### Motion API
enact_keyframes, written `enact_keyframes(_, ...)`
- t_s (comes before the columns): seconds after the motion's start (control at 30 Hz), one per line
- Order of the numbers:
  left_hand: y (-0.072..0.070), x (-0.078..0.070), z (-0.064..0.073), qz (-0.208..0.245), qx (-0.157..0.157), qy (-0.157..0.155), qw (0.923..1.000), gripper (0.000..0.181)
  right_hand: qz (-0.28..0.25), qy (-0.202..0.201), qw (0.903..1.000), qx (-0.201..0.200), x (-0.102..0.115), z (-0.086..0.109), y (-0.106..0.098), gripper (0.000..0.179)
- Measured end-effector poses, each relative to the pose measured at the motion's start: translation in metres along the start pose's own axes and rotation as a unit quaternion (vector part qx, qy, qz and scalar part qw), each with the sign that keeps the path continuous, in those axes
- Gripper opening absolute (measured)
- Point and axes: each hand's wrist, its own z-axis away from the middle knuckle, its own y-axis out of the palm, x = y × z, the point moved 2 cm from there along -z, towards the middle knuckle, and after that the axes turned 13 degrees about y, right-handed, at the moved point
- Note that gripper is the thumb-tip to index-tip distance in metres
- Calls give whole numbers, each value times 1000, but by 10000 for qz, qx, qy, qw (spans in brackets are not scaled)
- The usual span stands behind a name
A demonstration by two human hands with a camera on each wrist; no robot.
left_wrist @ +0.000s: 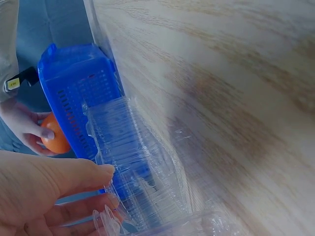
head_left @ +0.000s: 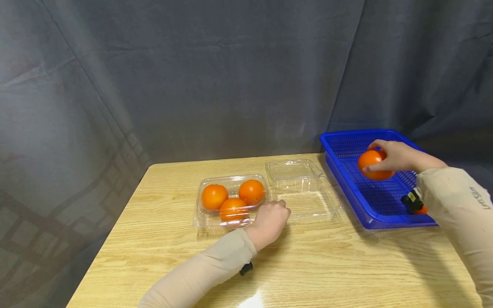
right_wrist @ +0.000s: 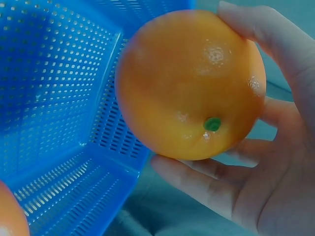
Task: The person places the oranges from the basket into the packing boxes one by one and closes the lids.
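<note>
In the head view my right hand (head_left: 398, 156) grips an orange (head_left: 370, 164) above the blue plastic basket (head_left: 362, 214). The right wrist view shows thumb and fingers spread round this orange (right_wrist: 192, 88), its green stem spot facing the camera. Part of another orange (right_wrist: 10, 214) shows lower in the basket. My left hand (head_left: 269, 220) is at the near edge of a clear plastic clamshell box (head_left: 202, 218), which holds three oranges (head_left: 252, 192). In the left wrist view its thumb and fingers (left_wrist: 93, 177) pinch the clear rim.
A clear, lid-like plastic section (head_left: 304, 201) lies between the oranges and the basket. The wooden table (head_left: 327, 269) extends toward the front. Behind it hangs a dark grey curtain (head_left: 231, 85). A black wrist camera (head_left: 412, 203) sits beneath the right sleeve.
</note>
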Motion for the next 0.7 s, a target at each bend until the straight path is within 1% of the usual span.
enact_keyframes(0.3, 0, 0, 0, 47, -58, -25, 10000, 15, -20, -10, 10000, -35, 9, 2, -3, 68)
enact_keyframes(0.6, -1, 1, -1, 172, 18, -50, 9998, 16, 9, -93, 9997, -215, 17, 5, -5, 67)
enact_keyframes(0.7, -1, 1, -1, 167, -20, -31, 9999, 15, -12, -135, 9996, -254, 23, 6, -6, 67)
